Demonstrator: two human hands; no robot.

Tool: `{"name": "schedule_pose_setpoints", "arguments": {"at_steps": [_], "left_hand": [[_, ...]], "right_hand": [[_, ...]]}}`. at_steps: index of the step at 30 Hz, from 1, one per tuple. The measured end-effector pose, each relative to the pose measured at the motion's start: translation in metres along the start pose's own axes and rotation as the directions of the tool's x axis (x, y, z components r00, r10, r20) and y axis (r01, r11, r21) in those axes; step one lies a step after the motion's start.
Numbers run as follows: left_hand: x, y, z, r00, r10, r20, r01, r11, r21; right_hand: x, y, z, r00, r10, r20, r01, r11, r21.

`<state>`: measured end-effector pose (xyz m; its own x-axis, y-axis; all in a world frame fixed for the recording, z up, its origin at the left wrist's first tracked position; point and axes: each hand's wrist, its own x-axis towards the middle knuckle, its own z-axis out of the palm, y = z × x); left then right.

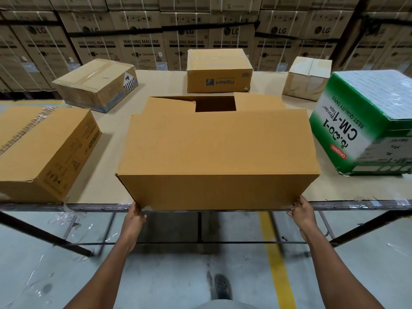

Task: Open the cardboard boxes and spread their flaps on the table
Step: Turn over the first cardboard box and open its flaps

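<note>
A wall of stacked washing-machine cartons (pixel 185 41) stands far beyond both hands. The tabletop (pixel 107 186) spreads ahead of them, its near edge just by the knuckles. The plain cardboard box (pixel 214 157) sits at that near edge between the two hands, its top flaps partly folded with a dark gap at the back. The left hand (pixel 134 216) grips its lower left corner; the right hand (pixel 301 211) grips its lower right corner, fingers curled on the cardboard. Left of the left grip lies a taped brown box (pixel 44 150); right of the right grip, a green tape carton (pixel 365 121). Beyond, three smaller boxes: a labelled one (pixel 95 83), a Flipkart box (pixel 219 71), a pale box (pixel 308 78).
</note>
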<state>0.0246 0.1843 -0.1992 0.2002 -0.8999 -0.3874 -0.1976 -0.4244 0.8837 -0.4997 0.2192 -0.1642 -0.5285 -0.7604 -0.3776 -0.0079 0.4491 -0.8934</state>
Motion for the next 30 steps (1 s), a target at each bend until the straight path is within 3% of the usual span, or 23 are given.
{"name": "schedule_pose_setpoints", "arguments": {"at_steps": [8, 13, 16, 19, 21, 25, 27, 30], "left_hand": [[-0.001, 0.005, -0.001, 1.000, -0.003, 0.018, 0.003, 1.000, 0.000], [-0.005, 0.009, 0.001, 1.000, -0.008, 0.009, 0.008, 1.000, 0.022], [-0.010, 0.020, 0.005, 0.999, 0.016, -0.031, -0.015, 1.000, 0.006], [-0.025, 0.045, 0.010, 0.978, 0.105, -0.178, -0.116, 0.992, -0.052], [-0.034, 0.067, 0.007, 0.930, 0.208, -0.303, -0.238, 0.969, -0.067], [-0.040, 0.122, -0.010, 0.826, 0.391, -0.405, -0.468, 0.877, -0.107], [-0.038, 0.147, -0.019, 0.802, 0.446, -0.398, -0.514, 0.854, -0.077], [-0.024, 0.173, -0.027, 0.824, 0.461, -0.329, -0.457, 0.885, 0.092]], "right_hand": [[-0.008, -0.009, 0.001, 1.000, 0.007, -0.001, -0.006, 1.000, 0.017], [-0.006, -0.008, -0.001, 1.000, -0.001, 0.012, 0.002, 0.998, -0.066], [-0.013, -0.016, 0.000, 0.997, -0.064, -0.037, 0.062, 0.996, -0.066], [-0.031, -0.041, 0.005, 0.961, -0.194, -0.197, 0.213, 0.974, 0.080], [-0.044, -0.066, 0.007, 0.913, -0.294, -0.285, 0.344, 0.927, 0.147], [-0.057, -0.114, 0.003, 0.855, -0.395, -0.337, 0.491, 0.826, 0.278], [-0.057, -0.130, 0.002, 0.843, -0.431, -0.322, 0.511, 0.828, 0.231], [-0.039, -0.144, 0.001, 0.891, -0.366, -0.268, 0.393, 0.918, 0.051]]}}
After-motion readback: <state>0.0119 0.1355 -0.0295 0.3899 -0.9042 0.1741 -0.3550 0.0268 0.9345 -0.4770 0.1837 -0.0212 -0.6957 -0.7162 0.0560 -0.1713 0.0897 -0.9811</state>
